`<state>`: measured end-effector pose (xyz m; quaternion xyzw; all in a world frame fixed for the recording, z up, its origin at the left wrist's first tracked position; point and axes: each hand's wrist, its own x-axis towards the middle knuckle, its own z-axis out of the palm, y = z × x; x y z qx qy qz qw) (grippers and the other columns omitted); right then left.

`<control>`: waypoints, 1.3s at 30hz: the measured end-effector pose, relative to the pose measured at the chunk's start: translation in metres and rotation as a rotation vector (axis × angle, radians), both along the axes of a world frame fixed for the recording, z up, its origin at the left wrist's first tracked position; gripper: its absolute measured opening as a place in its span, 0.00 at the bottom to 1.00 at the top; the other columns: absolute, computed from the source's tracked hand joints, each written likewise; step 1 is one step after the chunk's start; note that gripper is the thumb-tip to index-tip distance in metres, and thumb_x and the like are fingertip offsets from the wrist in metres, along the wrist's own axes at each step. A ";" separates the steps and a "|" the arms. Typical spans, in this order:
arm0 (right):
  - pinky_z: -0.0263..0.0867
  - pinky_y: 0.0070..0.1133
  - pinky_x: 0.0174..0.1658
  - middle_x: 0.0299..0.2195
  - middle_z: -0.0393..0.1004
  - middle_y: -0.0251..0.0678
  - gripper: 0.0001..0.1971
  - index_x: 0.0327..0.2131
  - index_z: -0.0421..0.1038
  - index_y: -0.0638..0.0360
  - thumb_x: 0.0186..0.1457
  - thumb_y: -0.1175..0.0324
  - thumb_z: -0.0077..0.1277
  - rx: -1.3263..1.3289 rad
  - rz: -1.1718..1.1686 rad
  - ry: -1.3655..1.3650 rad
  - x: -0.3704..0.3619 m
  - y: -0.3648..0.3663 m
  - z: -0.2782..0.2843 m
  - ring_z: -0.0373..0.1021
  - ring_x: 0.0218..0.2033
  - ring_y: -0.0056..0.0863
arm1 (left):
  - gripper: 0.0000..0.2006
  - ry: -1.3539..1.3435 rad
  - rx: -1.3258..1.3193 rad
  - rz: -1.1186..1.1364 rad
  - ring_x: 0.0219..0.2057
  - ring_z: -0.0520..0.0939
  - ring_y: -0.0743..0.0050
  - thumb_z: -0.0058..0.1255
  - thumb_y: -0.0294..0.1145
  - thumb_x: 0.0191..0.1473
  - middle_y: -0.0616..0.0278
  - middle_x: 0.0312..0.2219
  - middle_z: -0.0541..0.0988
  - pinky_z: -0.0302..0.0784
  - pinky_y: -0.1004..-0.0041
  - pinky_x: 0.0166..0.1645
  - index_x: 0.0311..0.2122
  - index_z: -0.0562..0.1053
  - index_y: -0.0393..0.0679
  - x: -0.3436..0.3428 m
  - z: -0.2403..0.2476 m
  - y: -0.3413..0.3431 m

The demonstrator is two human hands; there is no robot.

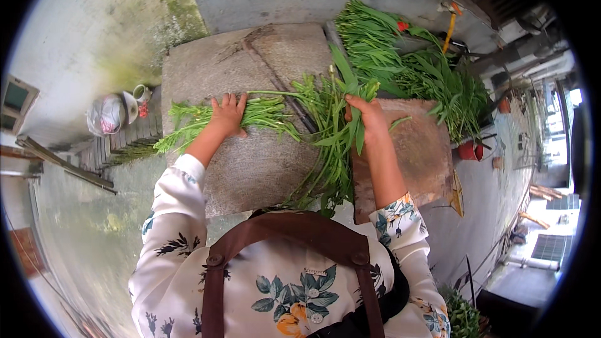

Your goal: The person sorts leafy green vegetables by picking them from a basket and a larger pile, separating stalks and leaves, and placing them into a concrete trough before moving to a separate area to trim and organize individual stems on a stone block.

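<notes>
My left hand (228, 117) lies with fingers spread on a flat bunch of cut leafy greens (268, 112), whose tips stick out to the left past my wrist. To the right, my right hand (365, 116) is closed around some long-leaved green stems (358, 126), thumb on top. These stems belong to a looser heap of greens (332, 141), which trails down toward my apron (300, 228). One thin stem reaches from this heap to the left bunch. Both lots rest on a rough grey stone slab (250, 178).
A dark rod (275, 78) lies slantwise on the slab, partly under the greens. Beside it on the right is a brownish board (407, 156). Beyond are large piles of greens (375, 47) and a red bucket (469, 150). Far left, a plastic bag (105, 114) and a cup (141, 93) sit on a ledge.
</notes>
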<state>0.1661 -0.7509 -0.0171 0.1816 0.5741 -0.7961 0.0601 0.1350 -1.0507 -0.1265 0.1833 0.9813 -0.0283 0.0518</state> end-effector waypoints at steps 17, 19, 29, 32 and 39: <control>0.63 0.19 0.29 0.23 0.70 0.33 0.08 0.29 0.67 0.63 0.40 0.75 0.50 -0.007 0.153 -0.215 0.119 0.013 -0.042 0.67 0.25 0.22 | 0.06 -1.049 1.901 0.348 0.17 0.69 0.83 0.45 0.24 0.46 0.66 0.17 0.71 0.62 0.84 0.21 0.33 0.67 0.38 0.120 0.035 0.157; 0.62 0.19 0.31 0.24 0.70 0.33 0.09 0.30 0.68 0.63 0.40 0.74 0.51 0.239 0.110 -0.111 0.128 0.022 -0.041 0.67 0.26 0.23 | 0.02 -1.054 1.919 0.394 0.16 0.68 0.83 0.45 0.24 0.46 0.66 0.17 0.70 0.60 0.85 0.20 0.28 0.68 0.39 0.120 0.030 0.163; 0.62 0.24 0.34 0.30 0.69 0.43 0.16 0.36 0.65 0.60 0.40 0.68 0.51 0.864 0.406 0.203 0.141 0.043 -0.022 0.67 0.31 0.36 | 0.04 -1.367 1.928 0.624 0.20 0.72 0.75 0.43 0.23 0.45 0.63 0.22 0.71 0.68 0.77 0.24 0.29 0.66 0.38 0.135 0.025 0.210; 0.62 0.26 0.32 0.30 0.69 0.44 0.15 0.36 0.65 0.60 0.41 0.69 0.49 1.111 0.374 0.380 0.148 0.065 -0.059 0.68 0.30 0.36 | 0.08 -1.374 1.805 0.606 0.23 0.74 0.70 0.42 0.23 0.45 0.60 0.26 0.71 0.71 0.73 0.27 0.34 0.64 0.36 0.129 0.024 0.214; 0.61 0.22 0.26 0.20 0.69 0.41 0.09 0.32 0.65 0.62 0.46 0.69 0.46 0.884 0.198 0.013 0.149 0.095 -0.059 0.67 0.23 0.32 | 0.21 -0.577 1.487 0.612 0.33 0.72 0.70 0.47 0.30 0.43 0.50 0.32 0.70 0.68 0.73 0.34 0.42 0.59 0.30 0.006 -0.057 0.219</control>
